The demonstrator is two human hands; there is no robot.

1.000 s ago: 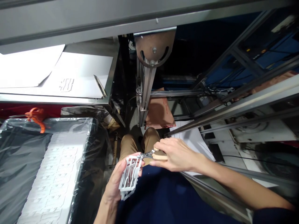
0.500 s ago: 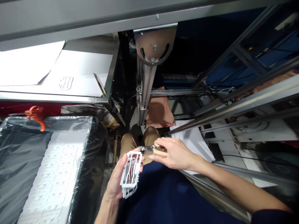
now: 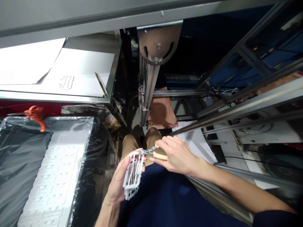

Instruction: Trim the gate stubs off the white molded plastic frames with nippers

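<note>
My left hand (image 3: 119, 178) is wrapped round white plastic frames (image 3: 133, 176), which are thin, slotted and stacked together, tilted above my lap. In my right hand (image 3: 178, 154) are pliers (image 3: 159, 154) with pale handles; my fingers close round the handles. The metal jaws of the pliers lie at the top end of the white frames, near my left fingertips. Whether the jaws grip the plastic is too small to tell.
A bin (image 3: 93, 126) lined with clear plastic holds rows of white parts at left, an orange clamp (image 3: 35, 116) on its rim. A metal table (image 3: 94, 42) bears paper, a white part and a pen-like tool. Metal bars (image 3: 151, 85) stand ahead and at right.
The pliers in my right hand have moved slightly left, and their jaws now reach the top end of the white frames. My left hand has barely moved.
</note>
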